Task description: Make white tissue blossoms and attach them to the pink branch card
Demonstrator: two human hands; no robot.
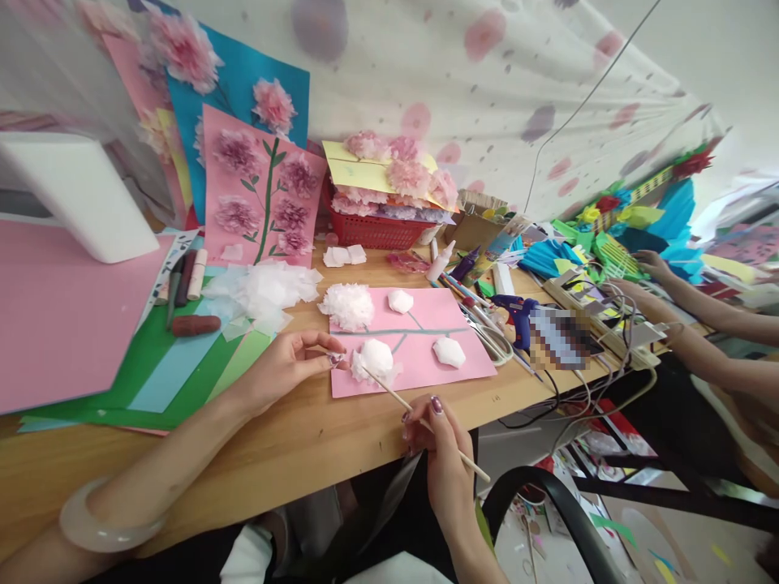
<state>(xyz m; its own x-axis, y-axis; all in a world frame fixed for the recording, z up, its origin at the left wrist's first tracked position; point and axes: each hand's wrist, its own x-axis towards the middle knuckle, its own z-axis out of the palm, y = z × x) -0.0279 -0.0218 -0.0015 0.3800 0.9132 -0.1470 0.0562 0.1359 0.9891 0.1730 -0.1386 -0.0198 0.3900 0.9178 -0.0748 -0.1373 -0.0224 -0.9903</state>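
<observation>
My right hand (439, 450) grips a thin wooden stick (394, 395). The stick's far tip rests against a white paper puff (373, 357) at the lower left of a pink card (419, 377). Just left of that puff is my left hand (304, 361), thumb and fingertips brought together in a pinch at the card's edge. Whatever sits between those fingertips is too small to make out. A fluffy white tissue flower (346, 307) and two smooth white pads (400, 302) are also on the card, along a painted grey-green branch (402, 332).
White tissue sheets (261, 292) lie behind my left hand, over green paper (164, 397). Scissors (496, 345) and a blue glue gun (516, 316) lie right of the card. A red basket (374, 229) stands behind. Another person's arms (682, 316) reach in at right.
</observation>
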